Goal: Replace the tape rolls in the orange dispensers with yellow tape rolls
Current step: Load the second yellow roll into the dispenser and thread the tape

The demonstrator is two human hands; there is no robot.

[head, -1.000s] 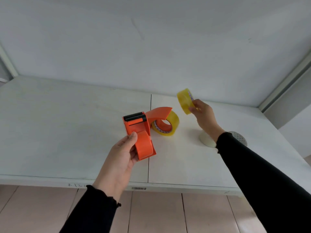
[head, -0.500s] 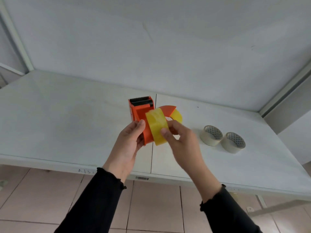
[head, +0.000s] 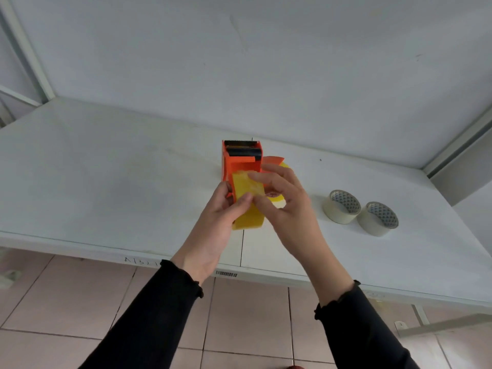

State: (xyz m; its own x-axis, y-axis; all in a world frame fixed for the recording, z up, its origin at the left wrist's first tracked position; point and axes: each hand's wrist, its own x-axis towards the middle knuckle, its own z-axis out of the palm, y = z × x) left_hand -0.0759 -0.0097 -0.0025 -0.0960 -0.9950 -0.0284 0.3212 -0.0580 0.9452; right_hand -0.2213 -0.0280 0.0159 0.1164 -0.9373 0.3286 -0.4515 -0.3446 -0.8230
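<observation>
An orange tape dispenser [head: 235, 162] with a black toothed blade at its far end is held above the white table, gripped from below by my left hand [head: 217, 222]. A yellow tape roll [head: 247, 201] sits against the dispenser's near end, my left thumb pressing on it. My right hand [head: 287, 206] pinches the same roll from the right. Behind my right hand, a second orange dispenser [head: 274, 160] with a yellow roll in it lies on the table, mostly hidden.
Two cream tape rolls [head: 342, 206] [head: 378, 218] stand side by side on the white table [head: 106, 182] to the right. A grey wall rises behind. The table's front edge carries a barcode sticker [head: 226, 274], with pink floor tiles below.
My right hand brought the yellow roll from up on the right to the dispenser. The dispenser turned blade-end away, and the roll now rests against its near end under both hands.
</observation>
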